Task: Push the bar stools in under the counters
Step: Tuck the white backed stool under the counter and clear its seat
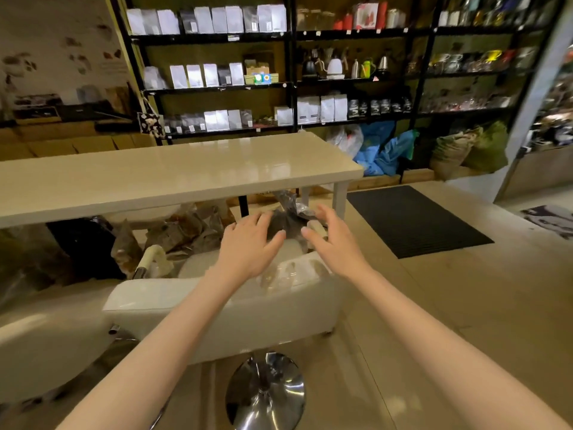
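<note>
Reaching hands above white stool, bag-stocked shelves behind counter

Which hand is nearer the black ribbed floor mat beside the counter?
Right. The right hand hovers open above the white padded bar stool, on the side toward the black ribbed floor mat. The left hand is farther from the mat, over the stool's seat.

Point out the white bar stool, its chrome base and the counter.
White bar stool (173,301): head view, on its padded backrest.
Chrome base (265,391): head view, on the round foot.
Counter (173,169): head view, on its glossy top.
</note>
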Available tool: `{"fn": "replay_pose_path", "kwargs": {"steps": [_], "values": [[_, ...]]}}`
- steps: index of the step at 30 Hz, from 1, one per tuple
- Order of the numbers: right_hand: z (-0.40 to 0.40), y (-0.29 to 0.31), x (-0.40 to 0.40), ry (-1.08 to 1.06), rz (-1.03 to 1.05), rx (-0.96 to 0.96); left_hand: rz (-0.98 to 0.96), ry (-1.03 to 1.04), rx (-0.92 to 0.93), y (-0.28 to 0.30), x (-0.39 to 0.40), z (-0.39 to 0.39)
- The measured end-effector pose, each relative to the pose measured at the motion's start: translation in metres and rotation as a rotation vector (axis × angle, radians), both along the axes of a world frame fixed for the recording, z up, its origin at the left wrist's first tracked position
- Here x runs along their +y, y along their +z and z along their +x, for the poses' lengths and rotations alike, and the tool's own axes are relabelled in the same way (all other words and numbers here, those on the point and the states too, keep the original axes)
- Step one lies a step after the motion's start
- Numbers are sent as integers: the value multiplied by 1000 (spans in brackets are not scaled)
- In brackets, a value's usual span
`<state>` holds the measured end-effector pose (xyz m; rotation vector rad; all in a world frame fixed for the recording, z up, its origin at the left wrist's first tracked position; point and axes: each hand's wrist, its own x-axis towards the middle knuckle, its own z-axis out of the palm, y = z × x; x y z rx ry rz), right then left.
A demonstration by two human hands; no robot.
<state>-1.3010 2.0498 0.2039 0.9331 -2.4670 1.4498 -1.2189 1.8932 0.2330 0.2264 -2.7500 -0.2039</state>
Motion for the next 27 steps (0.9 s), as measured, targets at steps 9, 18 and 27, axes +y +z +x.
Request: {"fn": "replay_pose_path", "kwargs": {"steps": [9, 18, 27], "values": [[-92, 14, 120, -300, -169, 156, 62, -176, 114, 17, 108, -116], [-247, 42, 243, -227, -208, 28, 203, -164, 142, 28, 225, -282], [-389, 45, 304, -245, -71, -10, 230, -123, 188, 34, 275, -417]]}}
